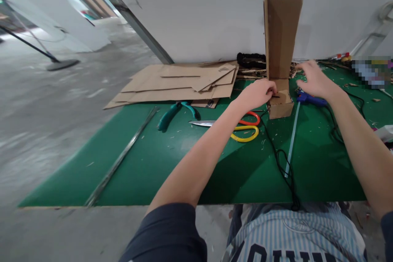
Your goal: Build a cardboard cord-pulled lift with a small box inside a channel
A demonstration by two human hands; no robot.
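A cardboard structure, with a tall upright panel (281, 37) and a small box-shaped base (281, 108), stands on the green table (172, 168). At the top of that base, beside a dark slit, my left hand (259, 92) has its fingers curled together. What they pinch, if anything, is hidden. My right hand (316, 80) hovers right of the panel, thumb and fingers apart, holding nothing. Just below it lies a blue glue gun (311, 99) with a long translucent glue stick (293, 139). A thin black cord (278, 168) runs from near the base toward the table's front edge.
Red-and-yellow-handled scissors (245, 134) lie partly under my left forearm. Teal-handled pliers (170, 116) and a bundle of thin wires (123, 155) lie to the left. Stacked cardboard sheets (181, 84) and a black coil (250, 59) sit against the wall.
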